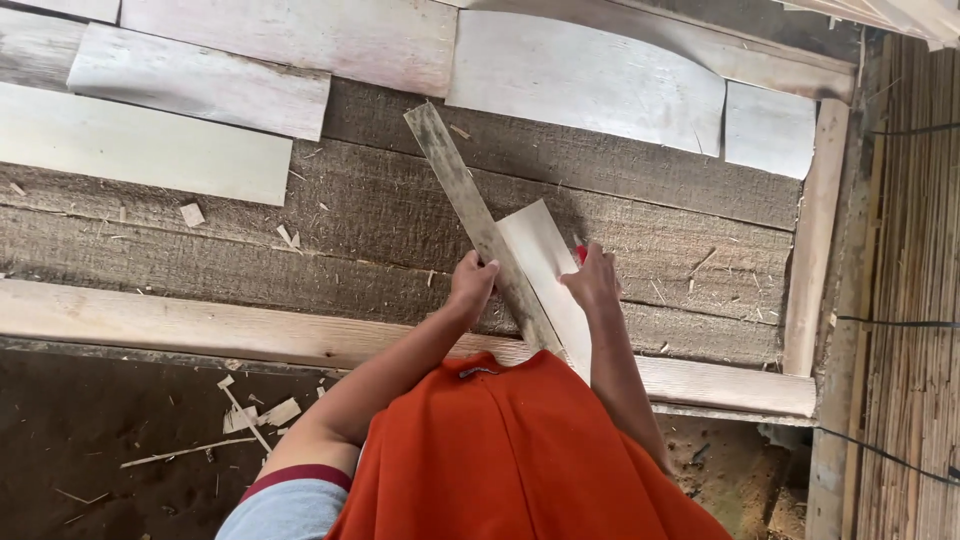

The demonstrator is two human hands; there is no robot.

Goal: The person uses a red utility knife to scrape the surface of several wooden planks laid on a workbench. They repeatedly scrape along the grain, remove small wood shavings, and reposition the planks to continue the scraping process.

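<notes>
Two bare hands work side by side over a rough grey plank worktop point(400, 210), both forearms reaching forward from an orange garment point(510, 450). Left hand point(472, 285) is bent at the wrist, its fingers curled down onto a long, narrow grey wooden strip point(470, 205) that runs diagonally up and to the left; the grip is pressed on the strip's left edge. Right hand point(592, 278) is closed around a small red-tipped tool point(581, 254), mostly hidden, so its kind cannot be told. That hand rests at the right edge of a pale, smooth, thin wood sheet point(545, 270), which lies just beside and partly under the grey strip, its lower end slipping beneath the orange cloth. More pale thin sheets point(590, 75), flat or slightly curved, lie along the far side of the worktop. Chips and splinters point(245, 410) scatter over the dark earth floor at lower left. A woven reed wall point(915, 280) stands at right
</notes>
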